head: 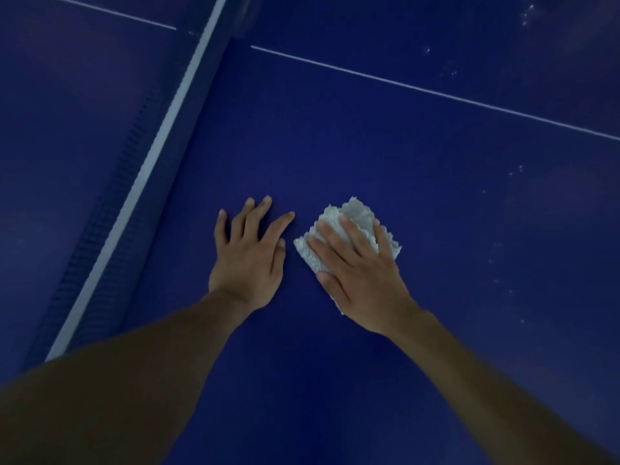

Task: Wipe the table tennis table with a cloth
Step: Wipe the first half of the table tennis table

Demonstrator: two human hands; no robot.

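A person leans over the blue table (369, 135). The right hand (362, 273) lies flat on a small white cloth (357, 213) and presses it down. Its fingers (333, 238) are straight and a little spread. They do not curl round the cloth.

The cloth is right under those fingers and the palm. A bit of it peeks out past the fingertips and on both sides of them. It looks folded into a small pad, and its long side seems to run the same way the fingers point. It looks soft and fluffy, with bumpy edges.

The left hand (248, 260) is just beside the cloth but does not touch it. Its fingers are flat and spread on the bare table, and it holds nothing. I think it props the person up.

The table top looks smooth and hard. Off to the little-finger side of the right hand, well away, are tiny white specks (496, 263). The right hand is nearer to them, so I think the next wipe should slide that way.

A thin white line (436, 92) crosses the table far past the fingertips. The net (110, 236), dark mesh with a white strip on top, stands out past the left hand's little finger.
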